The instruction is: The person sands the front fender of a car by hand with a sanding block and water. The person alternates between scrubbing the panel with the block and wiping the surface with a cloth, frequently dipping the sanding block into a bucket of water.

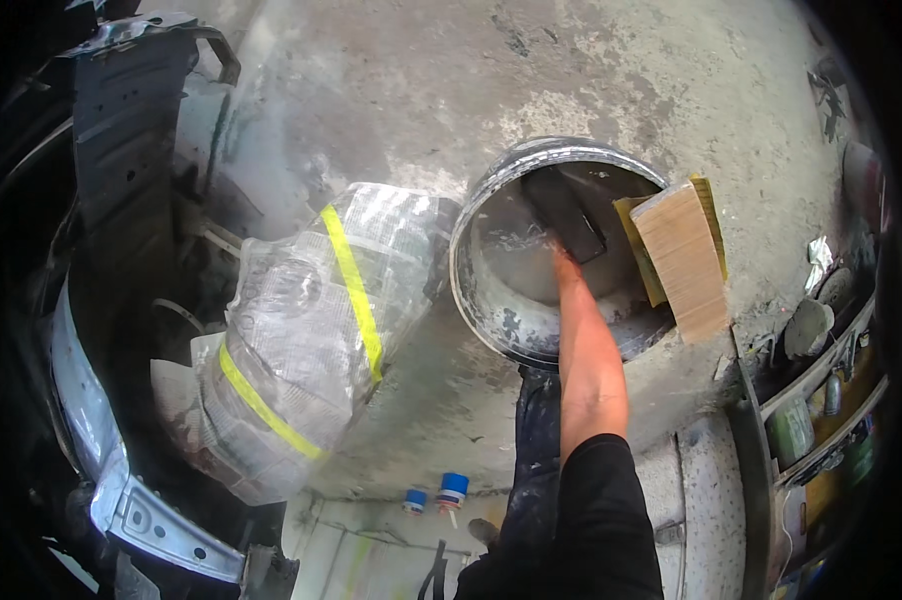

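Note:
My right arm reaches down into a round, worn bucket [466,290] of cloudy grey water. At the water's surface my right hand [561,250] is mostly hidden, so its fingers do not show. Just beyond it a dark, rectangular shape [571,212] appears in the water; whether it is an object or a reflection I cannot tell. Across the bucket's right rim lies a flat, wood-coloured block [683,260], with yellow-brown sheets [631,235] like sandpaper sticking out beneath it. My left hand is out of view.
Left of the bucket stands a bulky bundle [296,330] in clear plastic with yellow tape. Beyond it is an opened vehicle body with a bare metal edge [171,525]. A cluttered shelf rack [811,390] stands right. Two blue-topped containers [453,488] sit near the lower edge.

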A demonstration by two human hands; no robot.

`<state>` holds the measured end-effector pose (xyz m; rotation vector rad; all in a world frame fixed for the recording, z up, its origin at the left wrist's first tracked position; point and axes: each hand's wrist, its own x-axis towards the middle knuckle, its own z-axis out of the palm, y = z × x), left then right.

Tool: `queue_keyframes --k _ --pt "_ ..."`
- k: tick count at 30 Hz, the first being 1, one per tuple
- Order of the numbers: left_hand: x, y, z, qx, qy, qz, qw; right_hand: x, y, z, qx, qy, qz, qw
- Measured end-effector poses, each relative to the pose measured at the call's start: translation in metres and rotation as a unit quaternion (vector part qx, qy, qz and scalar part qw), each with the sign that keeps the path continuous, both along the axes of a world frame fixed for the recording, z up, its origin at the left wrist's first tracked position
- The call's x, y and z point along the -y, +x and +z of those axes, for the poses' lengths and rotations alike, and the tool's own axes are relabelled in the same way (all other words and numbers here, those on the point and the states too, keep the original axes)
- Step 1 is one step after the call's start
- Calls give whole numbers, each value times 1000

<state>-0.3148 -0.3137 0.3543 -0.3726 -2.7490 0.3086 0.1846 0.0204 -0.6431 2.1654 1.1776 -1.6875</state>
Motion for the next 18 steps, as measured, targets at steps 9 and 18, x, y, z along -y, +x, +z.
queue_keyframes --k 9,18 --pt "3 -5 0 6 2 -10 1000 21 -38 1 97 2 71 993" --pt "31 -9 8 15 28 -42 999 17 -43 113 20 41 -120 992"
